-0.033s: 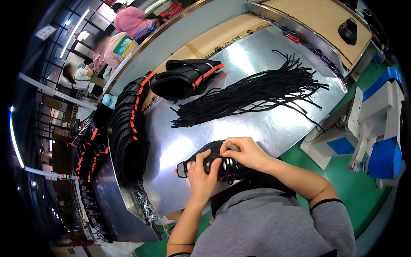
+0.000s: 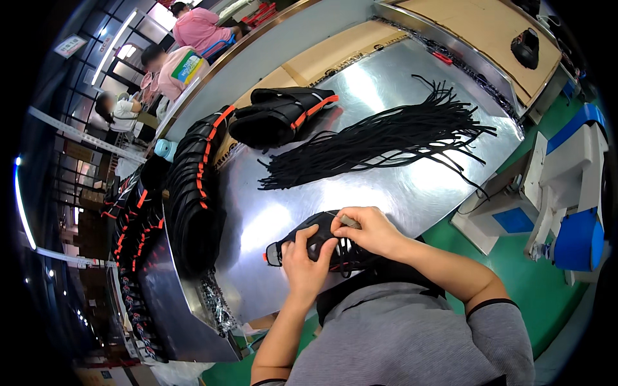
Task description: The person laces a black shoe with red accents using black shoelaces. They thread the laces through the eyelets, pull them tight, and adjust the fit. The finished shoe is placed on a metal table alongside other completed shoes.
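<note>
A black shoe upper point(image 2: 324, 222) with a grey-and-orange end lies at the near edge of the metal table, close to my body. My left hand point(image 2: 305, 262) grips it from the near side, thumb and fingers pinching the material around the eyelet area. Between the fingertips of my right hand point(image 2: 370, 233) is the short brownish handle of a small hand tool point(image 2: 349, 222); its working tip is too fine to make out, close to the upper. Dark lace point(image 2: 346, 265) hangs across the upper's near side, below my right hand. Beyond both hands lies a bundle of black shoelaces point(image 2: 380, 141).
Nested black uppers with orange strips point(image 2: 193, 193) curve along the table's left side, next to another few uppers point(image 2: 280, 119). A white-and-blue machine point(image 2: 557, 199) stands at the right. One shoe point(image 2: 525, 48) rests on the far-right cardboard surface. Several people sit beyond the partition.
</note>
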`<state>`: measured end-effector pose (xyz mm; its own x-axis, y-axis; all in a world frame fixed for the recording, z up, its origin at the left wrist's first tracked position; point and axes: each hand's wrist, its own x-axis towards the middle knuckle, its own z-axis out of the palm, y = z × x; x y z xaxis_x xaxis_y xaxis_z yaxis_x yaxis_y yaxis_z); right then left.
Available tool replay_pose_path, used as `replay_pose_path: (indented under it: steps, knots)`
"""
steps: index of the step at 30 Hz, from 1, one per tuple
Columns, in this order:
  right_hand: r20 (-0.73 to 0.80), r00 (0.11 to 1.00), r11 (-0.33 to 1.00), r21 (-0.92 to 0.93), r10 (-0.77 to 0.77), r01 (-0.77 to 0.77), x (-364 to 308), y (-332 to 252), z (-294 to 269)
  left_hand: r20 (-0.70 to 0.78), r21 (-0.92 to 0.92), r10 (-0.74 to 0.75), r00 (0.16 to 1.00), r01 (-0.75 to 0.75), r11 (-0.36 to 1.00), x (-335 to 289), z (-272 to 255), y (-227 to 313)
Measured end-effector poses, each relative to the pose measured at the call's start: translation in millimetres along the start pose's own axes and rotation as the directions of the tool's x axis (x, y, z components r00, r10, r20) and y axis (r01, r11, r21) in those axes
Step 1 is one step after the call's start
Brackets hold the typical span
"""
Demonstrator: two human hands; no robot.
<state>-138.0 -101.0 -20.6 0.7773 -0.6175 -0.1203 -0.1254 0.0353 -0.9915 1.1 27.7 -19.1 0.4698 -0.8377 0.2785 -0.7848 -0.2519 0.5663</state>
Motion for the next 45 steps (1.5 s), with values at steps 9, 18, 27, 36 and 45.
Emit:
replay_pose_path:
  steps: [9,18,27,36,45]
  knots:
    - [-0.062,0.98,0.947,-0.277,-0.188,0.164,-19,2,-10,-0.109,0.051,0.021,0.994,-0.016,0.999,-4,8,10]
    - [0.04,0.979,0.83,-0.524,-0.201,0.192,-32,-8,-17,-0.104,0.06,0.057,0.993,-0.051,0.997,-7,7,9]
    - [0.24,0.96,0.544,-0.79,-0.146,0.281,-9,-22,1,-0.06,-0.083,0.06,0.996,-0.065,0.994,-10,5,12]
    - [0.238,0.97,0.573,-0.788,-0.049,0.223,4,-27,-16,0.089,-0.294,-0.261,0.961,0.276,0.915,3,5,-9]
    - [-0.479,0.84,0.959,-0.236,-0.255,0.156,3,59,-14,0.209,-0.38,-0.362,0.908,0.417,0.826,23,9,6]
